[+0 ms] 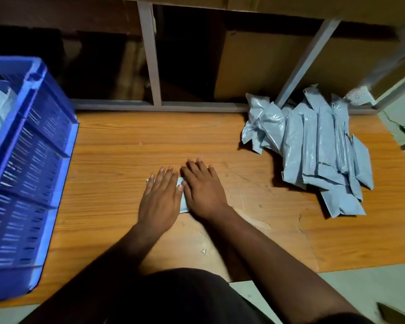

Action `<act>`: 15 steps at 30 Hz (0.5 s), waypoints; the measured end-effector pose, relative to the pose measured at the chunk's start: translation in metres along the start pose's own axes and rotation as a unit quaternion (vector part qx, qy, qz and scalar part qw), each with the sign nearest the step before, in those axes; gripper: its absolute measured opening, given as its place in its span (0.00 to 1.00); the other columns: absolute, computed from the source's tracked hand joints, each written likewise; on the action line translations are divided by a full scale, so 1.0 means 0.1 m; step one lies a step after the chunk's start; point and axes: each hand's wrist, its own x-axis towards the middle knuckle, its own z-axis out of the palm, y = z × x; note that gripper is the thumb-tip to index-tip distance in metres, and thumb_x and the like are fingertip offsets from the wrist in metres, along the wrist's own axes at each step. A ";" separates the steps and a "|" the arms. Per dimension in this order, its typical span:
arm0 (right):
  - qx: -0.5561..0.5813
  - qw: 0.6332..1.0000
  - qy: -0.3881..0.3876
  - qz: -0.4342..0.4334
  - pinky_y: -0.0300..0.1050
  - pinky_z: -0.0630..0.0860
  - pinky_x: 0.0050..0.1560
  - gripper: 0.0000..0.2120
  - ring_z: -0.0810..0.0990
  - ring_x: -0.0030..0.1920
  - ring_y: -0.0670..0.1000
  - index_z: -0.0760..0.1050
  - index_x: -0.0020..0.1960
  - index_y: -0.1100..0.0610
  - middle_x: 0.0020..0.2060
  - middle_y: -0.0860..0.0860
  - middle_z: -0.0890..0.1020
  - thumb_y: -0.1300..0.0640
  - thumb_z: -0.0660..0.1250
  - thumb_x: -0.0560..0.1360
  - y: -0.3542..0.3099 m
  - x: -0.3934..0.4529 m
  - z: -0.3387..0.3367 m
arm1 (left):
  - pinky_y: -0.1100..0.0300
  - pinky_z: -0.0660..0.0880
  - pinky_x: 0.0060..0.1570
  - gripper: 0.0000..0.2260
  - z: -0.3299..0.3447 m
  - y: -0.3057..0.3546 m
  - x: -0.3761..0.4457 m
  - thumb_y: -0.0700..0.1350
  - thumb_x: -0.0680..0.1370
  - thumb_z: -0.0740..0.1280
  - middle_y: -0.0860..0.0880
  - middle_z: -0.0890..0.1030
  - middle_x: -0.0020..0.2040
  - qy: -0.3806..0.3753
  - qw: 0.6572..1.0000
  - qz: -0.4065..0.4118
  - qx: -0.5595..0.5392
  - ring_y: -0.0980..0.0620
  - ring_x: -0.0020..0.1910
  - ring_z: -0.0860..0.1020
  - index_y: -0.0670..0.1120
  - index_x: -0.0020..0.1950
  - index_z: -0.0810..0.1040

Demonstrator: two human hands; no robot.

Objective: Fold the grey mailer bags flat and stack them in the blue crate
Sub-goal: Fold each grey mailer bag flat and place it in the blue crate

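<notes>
Grey mailer bag in hand: a small folded grey plastic mailer bag (182, 195) lies on the orange wood-grain tabletop (126, 141), near its front edge, almost wholly covered by both hands.
Left hand (160, 197): flat, fingers straight, pressing down on the bag's left part; grasping nothing.
Right hand (204, 191): also flat with straight fingers, pressing the bag's right part, touching the left hand's side.
Done so far: the blue slatted plastic crate (31, 164) at the left edge of the table shows pale bag material inside; how many I cannot tell.
Left to do: a loose pile of crumpled grey plastic mailer bags (313, 146) waits at the right, well apart from the crate.
Judgement: this bag seems at its final flattening, then goes to the crate; much remains.
</notes>
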 end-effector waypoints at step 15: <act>-0.058 0.998 -0.016 0.033 0.63 0.49 0.80 0.26 0.52 0.83 0.57 0.61 0.82 0.54 0.83 0.53 0.58 0.48 0.50 0.86 0.01 0.04 0.23 | 0.42 0.63 0.76 0.23 0.25 -0.08 0.07 0.46 0.85 0.53 0.41 0.69 0.78 0.099 0.994 0.018 0.033 0.42 0.79 0.64 0.38 0.77 0.70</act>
